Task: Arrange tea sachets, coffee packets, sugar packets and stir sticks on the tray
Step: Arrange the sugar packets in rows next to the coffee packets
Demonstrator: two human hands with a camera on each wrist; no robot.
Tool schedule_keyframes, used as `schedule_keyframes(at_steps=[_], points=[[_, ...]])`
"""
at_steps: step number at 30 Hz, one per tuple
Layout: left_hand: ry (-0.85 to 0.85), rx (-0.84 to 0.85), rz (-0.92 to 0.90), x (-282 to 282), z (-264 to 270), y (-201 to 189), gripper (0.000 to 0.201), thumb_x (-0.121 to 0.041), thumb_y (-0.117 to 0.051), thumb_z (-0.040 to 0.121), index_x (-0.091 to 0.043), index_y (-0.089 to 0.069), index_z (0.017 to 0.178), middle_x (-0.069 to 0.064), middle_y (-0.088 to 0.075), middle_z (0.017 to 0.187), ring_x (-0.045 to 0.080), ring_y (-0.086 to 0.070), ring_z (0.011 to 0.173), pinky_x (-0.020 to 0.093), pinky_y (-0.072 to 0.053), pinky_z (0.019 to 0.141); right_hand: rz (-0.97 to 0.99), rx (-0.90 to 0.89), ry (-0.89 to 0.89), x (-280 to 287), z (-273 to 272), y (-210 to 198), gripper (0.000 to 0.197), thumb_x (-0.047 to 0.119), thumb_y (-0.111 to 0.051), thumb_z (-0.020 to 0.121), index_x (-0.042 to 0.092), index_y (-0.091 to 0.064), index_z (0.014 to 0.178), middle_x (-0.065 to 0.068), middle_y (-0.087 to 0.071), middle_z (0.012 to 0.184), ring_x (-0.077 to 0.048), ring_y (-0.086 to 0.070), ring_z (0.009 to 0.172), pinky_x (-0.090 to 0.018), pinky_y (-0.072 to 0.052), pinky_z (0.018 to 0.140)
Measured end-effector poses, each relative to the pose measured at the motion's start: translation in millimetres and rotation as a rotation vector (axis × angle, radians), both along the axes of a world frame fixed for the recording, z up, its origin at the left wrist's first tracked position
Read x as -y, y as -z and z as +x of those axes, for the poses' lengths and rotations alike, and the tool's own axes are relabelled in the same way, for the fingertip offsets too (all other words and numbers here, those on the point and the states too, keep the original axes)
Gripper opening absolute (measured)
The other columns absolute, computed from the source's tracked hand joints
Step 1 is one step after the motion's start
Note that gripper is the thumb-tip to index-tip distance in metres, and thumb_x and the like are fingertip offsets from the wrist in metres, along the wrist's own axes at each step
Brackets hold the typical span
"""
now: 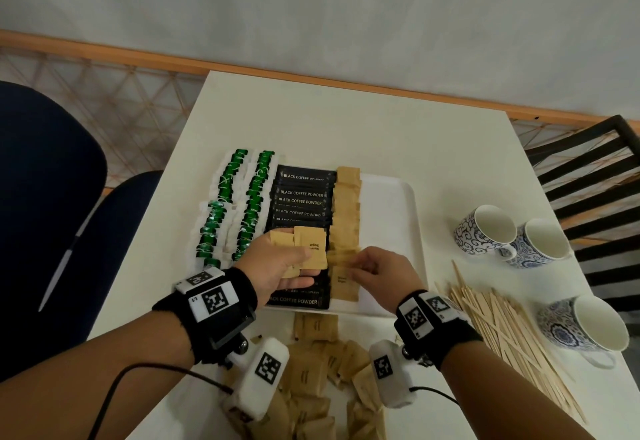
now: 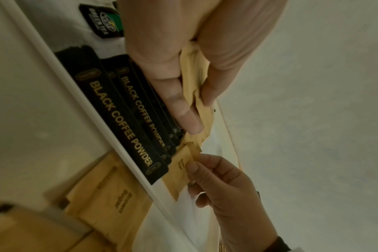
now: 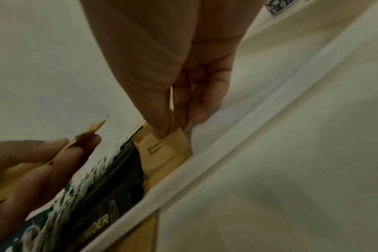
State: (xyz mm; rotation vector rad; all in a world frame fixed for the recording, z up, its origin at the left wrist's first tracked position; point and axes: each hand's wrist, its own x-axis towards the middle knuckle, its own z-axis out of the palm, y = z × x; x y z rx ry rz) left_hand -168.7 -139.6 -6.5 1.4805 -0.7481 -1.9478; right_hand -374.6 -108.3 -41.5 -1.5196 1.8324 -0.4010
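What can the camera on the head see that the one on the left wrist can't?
Only the head view shows the three patterned cups, the pile of stir sticks, the green tea sachets in rows, and the blue chair.

Only the left wrist view shows, up close, the left hand's fingers curled round a stack of brown sugar packets.

Both show the white tray, the black coffee packets, the loose sugar packets on the table near the tray, and the right hand pinching one sugar packet at the tray's sugar row.

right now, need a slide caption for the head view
Left hand holds spare sugar packets while right hand sets one into the sugar row on the tray.
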Motion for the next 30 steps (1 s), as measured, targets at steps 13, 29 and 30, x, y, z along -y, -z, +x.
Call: schedule_keyframes(at_steps=[13, 29, 30], points=[[0.021, 0.038, 0.005, -0.8, -6.0, 5.3, 0.035, 0.005, -0.057, 0.089, -0.009, -0.055, 0.121, 0.018, -0.068, 0.106, 0.026, -0.071, 0.078, 0.032, -0.06, 0.059, -0.109, 0.021, 0.051, -1.2, -1.3, -0.9, 0.016, 0.037, -0.062, 0.087, 0.032, -0.052, 0.099, 0.007, -0.057, 0.073, -0.005, -0.052, 0.062, -0.021, -0.04, 0.06], [0.211, 0.161, -0.109, -7.4, -18.0, -4.7, 0.026, -0.007, -0.06, 0.089, -0.022, -0.059, 0.11, 0.005, -0.062, 0.081, 0.012, -0.056, 0.062, 0.023, -0.05, 0.051, -0.335, 0.167, -0.158, -9.6, 12.7, -26.2, 0.027, 0.015, -0.061, 0.087, 0.041, -0.066, 0.093, 0.023, -0.059, 0.083, 0.001, -0.055, 0.086, -0.011, -0.044, 0.071], [0.251, 0.184, -0.13, -7.6, -17.4, -5.5, 0.027, -0.006, -0.056, 0.09, -0.022, -0.062, 0.111, 0.005, -0.063, 0.083, 0.011, -0.057, 0.063, 0.023, -0.049, 0.053, -0.339, 0.138, -0.178, -10.2, 12.7, -25.1, 0.024, 0.015, -0.062, 0.087, 0.037, -0.068, 0.094, 0.019, -0.056, 0.081, -0.001, -0.055, 0.084, -0.01, -0.043, 0.069]])
